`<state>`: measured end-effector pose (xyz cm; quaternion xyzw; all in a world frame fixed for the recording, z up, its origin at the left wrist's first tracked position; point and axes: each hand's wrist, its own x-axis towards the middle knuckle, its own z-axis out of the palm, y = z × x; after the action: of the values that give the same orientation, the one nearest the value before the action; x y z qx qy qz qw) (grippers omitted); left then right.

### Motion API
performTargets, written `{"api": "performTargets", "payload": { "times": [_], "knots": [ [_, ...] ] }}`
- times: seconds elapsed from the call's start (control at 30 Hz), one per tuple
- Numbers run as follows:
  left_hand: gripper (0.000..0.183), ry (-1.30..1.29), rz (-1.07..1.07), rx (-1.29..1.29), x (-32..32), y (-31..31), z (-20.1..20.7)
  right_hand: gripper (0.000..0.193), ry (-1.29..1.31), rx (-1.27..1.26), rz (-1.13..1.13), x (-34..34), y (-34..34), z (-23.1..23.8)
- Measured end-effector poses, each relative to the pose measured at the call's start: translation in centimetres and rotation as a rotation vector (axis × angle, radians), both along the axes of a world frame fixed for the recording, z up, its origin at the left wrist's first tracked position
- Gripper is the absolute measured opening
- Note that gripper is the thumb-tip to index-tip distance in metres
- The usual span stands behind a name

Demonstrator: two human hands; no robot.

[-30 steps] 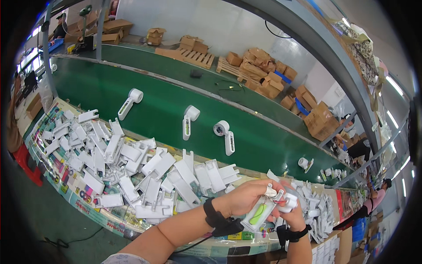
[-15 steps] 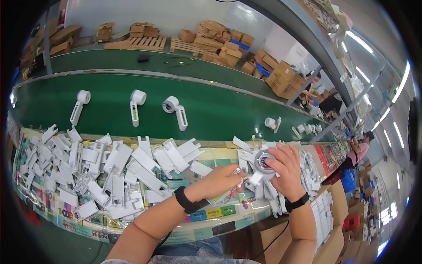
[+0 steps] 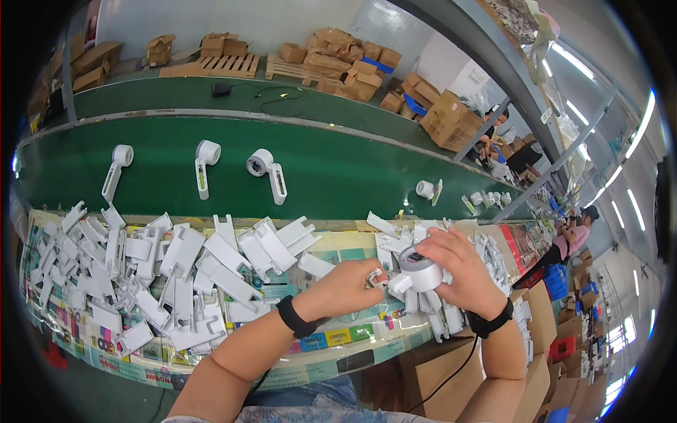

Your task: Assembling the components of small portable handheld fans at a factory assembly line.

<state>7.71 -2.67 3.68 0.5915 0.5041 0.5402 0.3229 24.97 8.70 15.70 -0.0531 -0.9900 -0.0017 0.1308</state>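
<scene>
Head: wht cylinder [image 3: 425, 278] btwn hands [image 3: 467, 273]

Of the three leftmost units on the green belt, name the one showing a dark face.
The third unit from the left; the other two heads show mostly white sides.

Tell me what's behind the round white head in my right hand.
White plastic pieces show past the edges of the round white head in your right hand. Whatever lies directly behind the head and hand is covered, so I can't tell.

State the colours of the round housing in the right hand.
White housing, grey rim; best seen in the head view.
</scene>
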Motion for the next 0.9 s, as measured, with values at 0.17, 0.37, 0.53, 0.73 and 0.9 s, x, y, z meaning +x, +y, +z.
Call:
{"api": "performTargets", "payload": {
  "times": [0.17, 0.37, 0.53, 0.73, 0.9],
  "knots": [
    [0.025, 0.139, 0.094, 0.023, 0.8, 0.1, -0.7, 0.052, -0.127, -0.505, 0.11, -0.4, -0.7, 1.9],
    [0.029, 0.435, 0.087, 0.146, 2.0, 0.5, -1.5, 0.055, -0.385, -0.47, 0.012, -1.1, 0.3, 1.9],
    [0.027, 0.291, 0.017, 0.099, 0.8, -0.5, -0.5, 0.059, -0.341, -0.555, 0.022, -1.2, 0.6, 0.8],
    [0.023, -0.254, -0.025, 0.035, -1.1, -1.3, 1.7, 0.048, 0.42, -1.471, 0.176, -4.9, 3.0, -5.7],
    [0.032, -0.983, 0.201, 0.28, -5.8, -0.7, 1.0, 0.024, -0.066, -0.426, -0.255, -10.6, -0.2, -13.6]
  ]
}}
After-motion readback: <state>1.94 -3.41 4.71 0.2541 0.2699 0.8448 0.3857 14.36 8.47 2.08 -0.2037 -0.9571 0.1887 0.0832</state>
